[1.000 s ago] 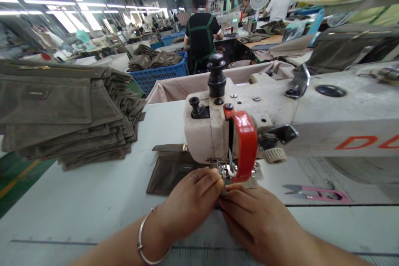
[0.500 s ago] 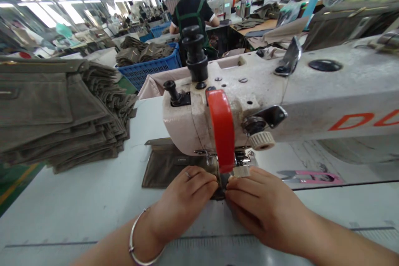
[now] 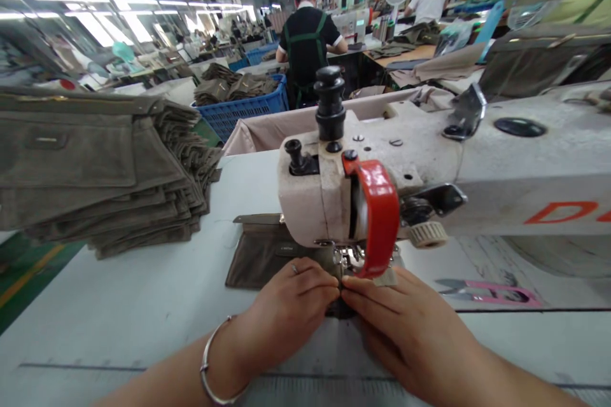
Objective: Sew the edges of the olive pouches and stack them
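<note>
A dark brown fabric panel (image 3: 258, 261) with a small label lies on the white table, its right part under the head of the sewing machine (image 3: 305, 203). My left hand (image 3: 291, 311), with a ring and a bangle at the wrist, pinches the panel's near edge just in front of the presser foot (image 3: 342, 261). Fingertip to fingertip with it, my right hand (image 3: 405, 324) is closed on the same edge; its thumb is hidden. The red guard (image 3: 382, 216) hangs above the right fingers.
Pink-handled thread snips (image 3: 496, 292) lie right of my right hand. A tall stack of brown fabric pieces (image 3: 95, 172) sits at the left. Behind the machine stand a blue crate (image 3: 243, 111) of similar pieces and a person (image 3: 308, 38) facing away.
The camera view has shifted, so the machine sits lower and farther right. The red guard looks turned. Both hands stay at the panel's edge, their fingertips now closer together.
</note>
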A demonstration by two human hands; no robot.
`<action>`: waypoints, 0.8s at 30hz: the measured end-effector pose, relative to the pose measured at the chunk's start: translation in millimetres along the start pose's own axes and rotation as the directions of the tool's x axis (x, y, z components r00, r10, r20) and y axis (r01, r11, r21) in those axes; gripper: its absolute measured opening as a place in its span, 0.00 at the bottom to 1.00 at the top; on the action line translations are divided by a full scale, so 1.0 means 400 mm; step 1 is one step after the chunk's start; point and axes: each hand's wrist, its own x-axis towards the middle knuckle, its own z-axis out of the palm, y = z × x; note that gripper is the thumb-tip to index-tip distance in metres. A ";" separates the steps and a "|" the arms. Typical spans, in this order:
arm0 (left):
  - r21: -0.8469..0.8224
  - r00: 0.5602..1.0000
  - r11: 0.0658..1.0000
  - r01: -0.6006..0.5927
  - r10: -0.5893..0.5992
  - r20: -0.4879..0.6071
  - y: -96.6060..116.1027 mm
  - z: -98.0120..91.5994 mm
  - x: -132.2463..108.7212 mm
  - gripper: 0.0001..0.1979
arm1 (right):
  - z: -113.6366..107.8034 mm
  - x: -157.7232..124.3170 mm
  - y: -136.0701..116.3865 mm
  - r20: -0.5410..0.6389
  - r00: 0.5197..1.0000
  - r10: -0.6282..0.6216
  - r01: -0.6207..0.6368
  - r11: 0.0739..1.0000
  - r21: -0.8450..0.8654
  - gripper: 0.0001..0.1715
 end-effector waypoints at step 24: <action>0.173 0.996 0.983 0.055 -0.066 0.059 -0.106 0.038 0.047 0.08 | 0.042 0.026 0.024 -0.020 0.991 0.130 -0.132 0.974 -0.185 0.22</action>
